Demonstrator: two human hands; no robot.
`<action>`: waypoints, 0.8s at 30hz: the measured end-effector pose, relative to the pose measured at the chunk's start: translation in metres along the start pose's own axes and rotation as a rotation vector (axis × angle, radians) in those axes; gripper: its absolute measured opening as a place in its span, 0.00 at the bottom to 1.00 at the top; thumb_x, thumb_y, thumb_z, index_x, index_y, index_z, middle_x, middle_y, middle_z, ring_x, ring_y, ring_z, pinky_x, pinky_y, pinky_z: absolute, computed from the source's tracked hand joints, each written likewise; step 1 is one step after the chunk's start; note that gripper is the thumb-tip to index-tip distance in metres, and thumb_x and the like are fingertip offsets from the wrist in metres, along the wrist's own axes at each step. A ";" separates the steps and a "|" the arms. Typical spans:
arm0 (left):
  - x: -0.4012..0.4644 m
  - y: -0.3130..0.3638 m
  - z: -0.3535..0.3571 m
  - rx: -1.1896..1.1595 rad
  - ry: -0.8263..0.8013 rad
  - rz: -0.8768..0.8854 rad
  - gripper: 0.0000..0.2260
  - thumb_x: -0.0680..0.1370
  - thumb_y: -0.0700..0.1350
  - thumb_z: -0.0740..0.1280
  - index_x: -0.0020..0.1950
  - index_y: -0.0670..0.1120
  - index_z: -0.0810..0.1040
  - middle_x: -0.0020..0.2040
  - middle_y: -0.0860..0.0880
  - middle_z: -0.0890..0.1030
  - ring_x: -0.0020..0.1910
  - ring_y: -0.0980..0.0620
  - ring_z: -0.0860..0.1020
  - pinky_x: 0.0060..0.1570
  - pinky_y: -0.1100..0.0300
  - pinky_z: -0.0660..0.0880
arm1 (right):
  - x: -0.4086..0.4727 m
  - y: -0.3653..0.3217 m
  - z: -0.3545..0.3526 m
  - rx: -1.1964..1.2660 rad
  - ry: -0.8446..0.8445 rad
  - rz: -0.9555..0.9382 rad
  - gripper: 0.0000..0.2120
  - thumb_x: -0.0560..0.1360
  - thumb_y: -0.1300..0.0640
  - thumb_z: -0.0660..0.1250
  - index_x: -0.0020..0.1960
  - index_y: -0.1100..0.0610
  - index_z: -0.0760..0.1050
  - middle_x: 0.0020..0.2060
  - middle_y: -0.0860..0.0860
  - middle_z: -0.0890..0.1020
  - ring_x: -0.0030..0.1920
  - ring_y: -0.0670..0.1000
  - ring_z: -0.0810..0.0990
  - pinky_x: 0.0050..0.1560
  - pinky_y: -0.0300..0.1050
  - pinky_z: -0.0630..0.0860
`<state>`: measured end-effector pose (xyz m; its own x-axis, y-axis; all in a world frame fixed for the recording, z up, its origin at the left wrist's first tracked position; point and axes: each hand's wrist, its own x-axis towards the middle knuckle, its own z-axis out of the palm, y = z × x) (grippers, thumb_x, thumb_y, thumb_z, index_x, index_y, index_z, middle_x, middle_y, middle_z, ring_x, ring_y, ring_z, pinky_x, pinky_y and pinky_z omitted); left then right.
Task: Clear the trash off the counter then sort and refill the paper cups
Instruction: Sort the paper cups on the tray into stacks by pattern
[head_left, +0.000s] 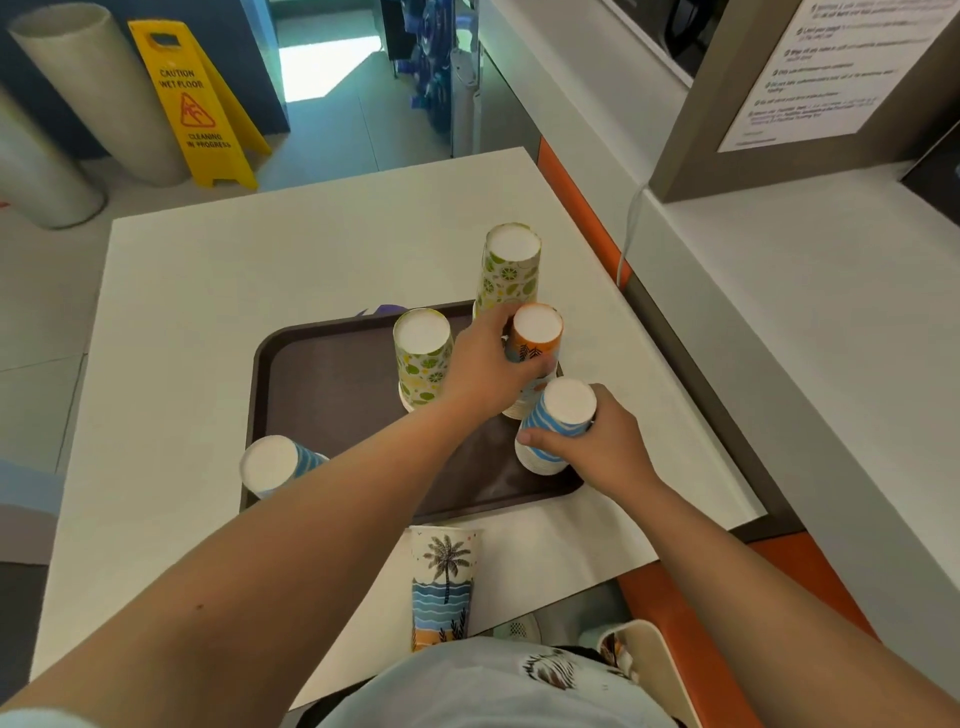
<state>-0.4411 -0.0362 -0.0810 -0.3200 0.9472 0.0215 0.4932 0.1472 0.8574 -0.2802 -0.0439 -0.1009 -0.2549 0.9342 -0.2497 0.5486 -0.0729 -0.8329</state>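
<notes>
Two hands grip upside-down paper cup stacks on a dark brown plastic tray (311, 395).
Left hand (483, 364) holds the orange-topped stack (535, 338), partly hiding it; right hand (597, 441) wraps the blue wave-striped stack (563, 410) at the tray's right edge.

The paper cups (535, 338) are looking matt with printed pictures. The brown tray (332, 395) is looking like smooth plastic. The white tabletop (234, 291) is looking smooth and dull.

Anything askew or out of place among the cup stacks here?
One upside-down blue-striped paper cup stack leans over the brown plastic tray's near-left rim instead of standing upright. A palm-tree-print paper cup stack sits off the tray, at the counter edge.
</notes>
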 end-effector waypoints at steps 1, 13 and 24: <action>0.000 0.000 0.001 -0.003 0.002 -0.008 0.29 0.68 0.49 0.79 0.66 0.50 0.74 0.61 0.52 0.80 0.58 0.55 0.77 0.57 0.61 0.75 | 0.000 0.000 0.000 -0.003 0.002 -0.001 0.35 0.61 0.47 0.81 0.62 0.54 0.71 0.55 0.48 0.78 0.55 0.49 0.77 0.51 0.41 0.75; -0.020 0.005 -0.035 -0.032 -0.064 -0.106 0.31 0.70 0.51 0.77 0.70 0.46 0.72 0.64 0.51 0.79 0.62 0.56 0.76 0.64 0.58 0.73 | -0.013 -0.040 -0.013 0.091 0.200 -0.182 0.43 0.61 0.44 0.81 0.70 0.51 0.66 0.67 0.46 0.72 0.67 0.46 0.71 0.66 0.44 0.70; -0.063 -0.016 -0.084 -0.046 0.457 -0.117 0.24 0.67 0.50 0.79 0.55 0.50 0.69 0.57 0.50 0.75 0.57 0.53 0.74 0.58 0.61 0.72 | -0.094 -0.042 0.038 -0.181 -0.172 -0.097 0.35 0.58 0.36 0.79 0.54 0.49 0.64 0.52 0.42 0.70 0.54 0.43 0.71 0.50 0.37 0.70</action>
<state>-0.4971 -0.1218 -0.0524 -0.6993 0.7012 0.1387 0.3996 0.2226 0.8893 -0.3098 -0.1423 -0.0609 -0.4360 0.8597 -0.2660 0.6446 0.0921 -0.7590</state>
